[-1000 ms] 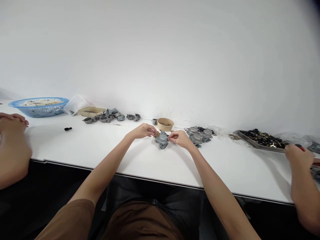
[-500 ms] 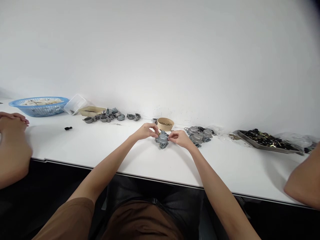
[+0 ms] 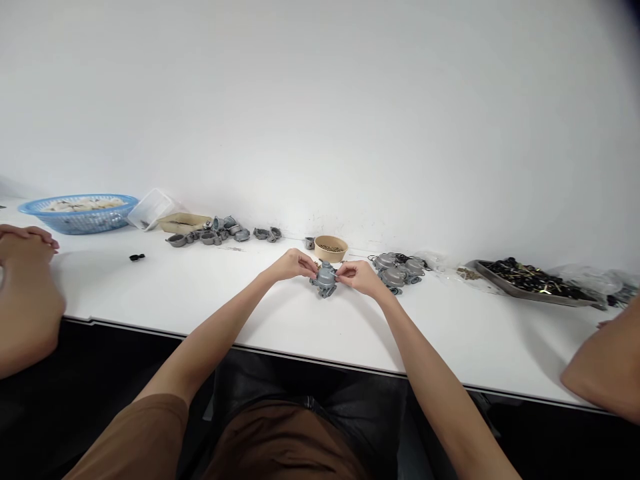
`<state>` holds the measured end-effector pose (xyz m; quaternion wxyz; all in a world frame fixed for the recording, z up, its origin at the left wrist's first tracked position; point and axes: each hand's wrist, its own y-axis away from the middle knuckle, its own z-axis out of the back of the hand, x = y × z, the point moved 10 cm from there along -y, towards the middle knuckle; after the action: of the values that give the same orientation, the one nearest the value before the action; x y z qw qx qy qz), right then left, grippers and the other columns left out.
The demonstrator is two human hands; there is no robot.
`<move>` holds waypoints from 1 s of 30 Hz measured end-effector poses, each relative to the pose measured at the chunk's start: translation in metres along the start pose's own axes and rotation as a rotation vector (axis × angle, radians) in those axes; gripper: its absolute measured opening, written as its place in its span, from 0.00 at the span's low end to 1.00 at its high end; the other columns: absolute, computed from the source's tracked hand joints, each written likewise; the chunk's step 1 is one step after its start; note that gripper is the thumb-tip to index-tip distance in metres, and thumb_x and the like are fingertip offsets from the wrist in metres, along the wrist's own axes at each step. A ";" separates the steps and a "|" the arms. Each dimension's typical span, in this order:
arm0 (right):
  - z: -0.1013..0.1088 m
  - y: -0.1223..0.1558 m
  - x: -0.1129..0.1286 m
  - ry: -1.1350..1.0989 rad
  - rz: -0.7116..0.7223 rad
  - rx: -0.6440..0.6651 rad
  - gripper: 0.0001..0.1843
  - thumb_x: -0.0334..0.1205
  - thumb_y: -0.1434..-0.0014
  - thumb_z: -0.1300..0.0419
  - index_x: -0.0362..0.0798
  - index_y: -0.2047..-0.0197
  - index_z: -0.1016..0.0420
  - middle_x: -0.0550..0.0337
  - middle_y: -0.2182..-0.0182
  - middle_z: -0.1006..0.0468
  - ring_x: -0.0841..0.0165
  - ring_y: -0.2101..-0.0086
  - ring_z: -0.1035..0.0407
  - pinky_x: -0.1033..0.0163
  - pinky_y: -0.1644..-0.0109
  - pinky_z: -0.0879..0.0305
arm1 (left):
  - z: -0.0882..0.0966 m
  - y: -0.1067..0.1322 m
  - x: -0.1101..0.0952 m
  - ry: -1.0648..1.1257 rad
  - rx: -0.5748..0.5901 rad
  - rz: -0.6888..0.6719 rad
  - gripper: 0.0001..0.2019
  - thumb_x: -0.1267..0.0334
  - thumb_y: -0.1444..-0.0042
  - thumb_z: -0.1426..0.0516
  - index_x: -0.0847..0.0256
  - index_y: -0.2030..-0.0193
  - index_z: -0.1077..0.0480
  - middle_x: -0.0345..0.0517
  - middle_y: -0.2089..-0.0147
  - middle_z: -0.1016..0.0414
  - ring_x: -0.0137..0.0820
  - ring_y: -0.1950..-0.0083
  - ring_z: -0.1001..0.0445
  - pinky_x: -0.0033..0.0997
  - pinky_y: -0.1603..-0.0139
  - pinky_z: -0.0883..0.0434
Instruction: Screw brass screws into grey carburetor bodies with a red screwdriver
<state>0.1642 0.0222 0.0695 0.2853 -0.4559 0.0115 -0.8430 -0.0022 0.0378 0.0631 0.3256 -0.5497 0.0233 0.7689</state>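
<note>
At the middle of the table [image 3: 300, 327], toward its far half, sits the grey part [image 3: 327, 280], dome up, between the two hands. The left hand [image 3: 296, 265] has thumb and fingers drawn close together at the part's upper left; the right hand [image 3: 361, 276] makes a similar pinch at its right side. What lies within either grip is too small to make out, so I cannot tell whether it is the part's edge or a tiny piece. Just behind the left fingertips shows a bit of brass [image 3: 318, 266], and beyond it stands the bowl [image 3: 331, 256]. More grey parts [image 3: 397, 272] lie to the right, near the right hand.

For fine work like this, it seems best to brace the part lightly from the right, press it down against the table so it cannot rock, and let the left fingertips work square to the surface without forcing.
</note>
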 end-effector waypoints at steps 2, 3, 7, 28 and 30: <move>0.000 0.000 0.001 0.004 0.005 0.003 0.11 0.46 0.47 0.34 0.47 0.69 0.19 0.54 0.66 0.17 0.63 0.65 0.23 0.60 0.58 0.28 | -0.001 0.000 -0.001 -0.025 0.002 -0.011 0.15 0.58 0.57 0.29 0.65 0.63 0.18 0.52 0.65 0.16 0.39 0.62 0.18 0.35 0.58 0.21; 0.000 0.000 0.001 0.006 0.007 0.007 0.11 0.46 0.47 0.34 0.47 0.69 0.19 0.54 0.65 0.17 0.63 0.65 0.23 0.60 0.58 0.28 | -0.001 0.000 -0.001 -0.040 0.003 -0.019 0.15 0.58 0.56 0.29 0.65 0.63 0.18 0.51 0.65 0.16 0.39 0.62 0.18 0.34 0.58 0.21; -0.001 0.001 0.002 0.013 0.008 0.014 0.11 0.46 0.46 0.34 0.47 0.68 0.19 0.54 0.65 0.17 0.63 0.64 0.23 0.60 0.57 0.28 | -0.001 0.001 -0.004 -0.086 0.005 -0.066 0.14 0.57 0.55 0.29 0.65 0.65 0.18 0.51 0.65 0.16 0.38 0.62 0.18 0.34 0.58 0.22; 0.029 0.002 -0.004 0.369 -0.001 -0.263 0.10 0.43 0.39 0.40 0.48 0.61 0.19 0.53 0.63 0.17 0.63 0.65 0.25 0.60 0.58 0.32 | -0.025 0.010 -0.013 -0.416 0.043 -0.039 0.41 0.45 0.54 0.31 0.51 0.34 0.36 0.51 0.43 0.24 0.42 0.47 0.23 0.32 0.54 0.28; 0.023 -0.001 -0.013 0.524 -0.045 -0.261 0.11 0.40 0.41 0.39 0.49 0.56 0.20 0.52 0.58 0.18 0.63 0.63 0.26 0.60 0.57 0.34 | -0.032 0.008 -0.008 -0.471 -0.003 -0.024 0.41 0.42 0.54 0.32 0.51 0.34 0.36 0.49 0.44 0.23 0.44 0.46 0.23 0.32 0.53 0.30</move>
<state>0.1869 0.0345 0.0734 0.1930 -0.2559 0.1830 -0.9294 0.0219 0.0146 0.0547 0.3303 -0.3559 -0.0612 0.8721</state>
